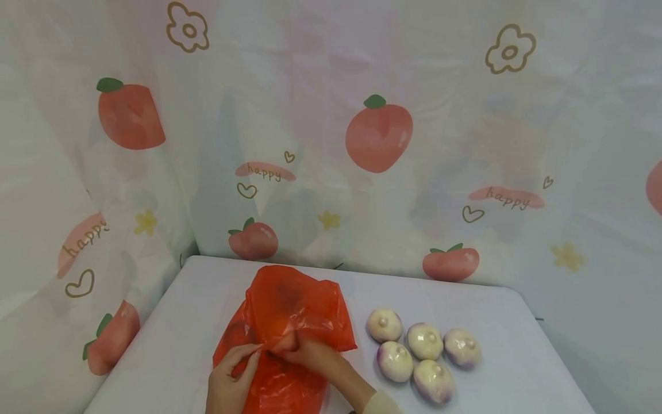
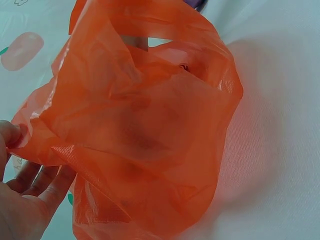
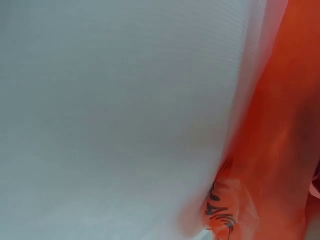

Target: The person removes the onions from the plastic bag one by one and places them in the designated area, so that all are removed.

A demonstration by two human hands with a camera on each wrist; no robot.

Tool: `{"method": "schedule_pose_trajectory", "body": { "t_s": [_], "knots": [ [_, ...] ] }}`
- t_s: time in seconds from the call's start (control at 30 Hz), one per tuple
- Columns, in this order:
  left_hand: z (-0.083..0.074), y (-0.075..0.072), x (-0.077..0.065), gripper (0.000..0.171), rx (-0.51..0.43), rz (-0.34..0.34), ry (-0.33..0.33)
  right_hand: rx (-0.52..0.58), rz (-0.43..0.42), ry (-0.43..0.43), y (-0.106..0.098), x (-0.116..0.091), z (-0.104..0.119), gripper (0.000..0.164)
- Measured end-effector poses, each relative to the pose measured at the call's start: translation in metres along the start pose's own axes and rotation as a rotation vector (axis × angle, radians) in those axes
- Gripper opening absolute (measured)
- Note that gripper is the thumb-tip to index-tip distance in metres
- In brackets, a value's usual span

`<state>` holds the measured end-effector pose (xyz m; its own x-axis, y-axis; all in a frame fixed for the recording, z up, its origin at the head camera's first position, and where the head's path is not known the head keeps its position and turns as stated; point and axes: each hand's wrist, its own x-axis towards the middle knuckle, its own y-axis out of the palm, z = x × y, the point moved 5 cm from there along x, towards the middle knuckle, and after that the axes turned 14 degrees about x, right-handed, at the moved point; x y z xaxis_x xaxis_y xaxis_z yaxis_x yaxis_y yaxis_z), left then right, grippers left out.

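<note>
A translucent red-orange plastic bag stands bunched on the table, with dark shapes showing through its film. My left hand pinches the bag's edge between thumb and fingertips at its near side; in the left wrist view that hand holds the film at lower left. Close beside it, my right hand grips the same edge, its fingertips partly covered by film. The right wrist view has mostly table and the bag's side, with dark printed lines low on it.
Several glossy, pale round vegetables with purple tinges, like onions, sit grouped right of the bag on the white-covered table. A fruit-printed curtain hangs behind the table and along its left side.
</note>
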<state>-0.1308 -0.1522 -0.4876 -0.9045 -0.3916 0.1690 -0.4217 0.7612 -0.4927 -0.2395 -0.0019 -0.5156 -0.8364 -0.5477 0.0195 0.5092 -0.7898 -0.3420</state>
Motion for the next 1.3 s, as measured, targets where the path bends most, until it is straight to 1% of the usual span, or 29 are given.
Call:
{"method": "schedule_pose_trajectory", "body": {
  "t_s": [0.07,0.1,0.17,0.23,0.33,0.4,0.53,0.6,0.7,0.77,0.87,0.97,1.1,1.17,1.3],
  "knots": [
    [0.001,0.001,0.000,0.011,-0.001,0.004,-0.017,-0.018,0.007,-0.013,-0.001,-0.002,-0.001,0.052],
    [0.002,0.002,0.001,0.011,-0.002,0.004,-0.026,-0.017,0.004,-0.005,-0.002,-0.004,-0.001,0.052],
    [0.003,0.003,0.001,0.012,-0.002,0.005,-0.040,-0.010,0.009,-0.018,-0.002,-0.005,-0.001,0.052],
    [0.004,0.004,0.000,0.012,0.000,0.002,-0.045,-0.026,0.000,-0.057,-0.003,-0.007,0.002,0.055],
    [0.004,0.005,0.001,0.012,0.005,-0.005,-0.031,-0.062,-0.024,-0.119,-0.004,-0.009,0.008,0.062],
    [0.005,0.005,0.001,0.012,0.007,-0.011,-0.030,-0.066,-0.039,-0.107,-0.005,-0.012,0.010,0.063],
    [0.005,0.004,0.001,0.012,0.005,-0.013,-0.042,-0.040,-0.061,-0.022,-0.007,-0.019,0.010,0.065],
    [0.005,0.003,0.001,0.013,0.002,-0.006,-0.046,-0.031,-0.060,-0.005,-0.007,-0.022,0.010,0.068],
    [0.004,0.003,0.001,0.013,-0.009,0.000,-0.045,-0.037,-0.048,-0.021,-0.007,-0.027,0.009,0.069],
    [0.004,0.002,0.001,0.013,-0.014,0.003,-0.051,-0.021,-0.032,-0.031,-0.007,-0.030,0.009,0.068],
    [0.004,0.002,0.001,0.013,-0.012,0.008,-0.059,0.002,-0.010,-0.028,-0.008,-0.034,0.008,0.065],
    [0.005,0.003,0.001,0.014,-0.006,0.022,-0.077,-0.014,0.016,-0.020,-0.010,-0.038,0.006,0.064],
    [0.005,0.006,0.001,0.014,-0.008,0.034,-0.088,-0.085,0.034,-0.082,-0.014,-0.042,0.006,0.068],
    [0.005,0.006,0.001,0.014,-0.005,0.035,-0.089,-0.091,0.040,-0.104,-0.016,-0.045,0.007,0.069],
    [0.005,0.006,0.001,0.013,-0.011,0.029,-0.079,-0.060,0.052,-0.104,-0.020,-0.050,0.007,0.068]
  ]
}}
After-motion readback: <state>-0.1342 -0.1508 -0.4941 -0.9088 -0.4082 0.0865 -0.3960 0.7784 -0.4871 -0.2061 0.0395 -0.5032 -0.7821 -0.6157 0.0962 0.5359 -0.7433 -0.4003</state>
